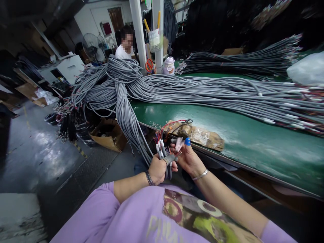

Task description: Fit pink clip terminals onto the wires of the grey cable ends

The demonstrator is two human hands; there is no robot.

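Observation:
In the head view, my left hand [157,168] is closed around a small bundle of grey cables [161,152]. White sleeves and thin coloured wires show at the bundle's upper ends. A grey wrap covers my left thumb. My right hand [191,160] is just right of the bundle, its fingers curled in by some bared wire ends [178,153]. It wears a blue finger cot [187,141] and a pale wrap on another finger. What its fingertips hold is too small to make out. A long bundle of grey cables [129,121] hangs over the table edge, left of my hands.
Grey cables [202,89] lie along the green table [243,141]. A taped board [205,136] with a red wire is at the near edge. Darker cables [235,62] lie behind. A cardboard box [108,135] stands on the floor. Another person [124,50] is beyond the white posts [139,30].

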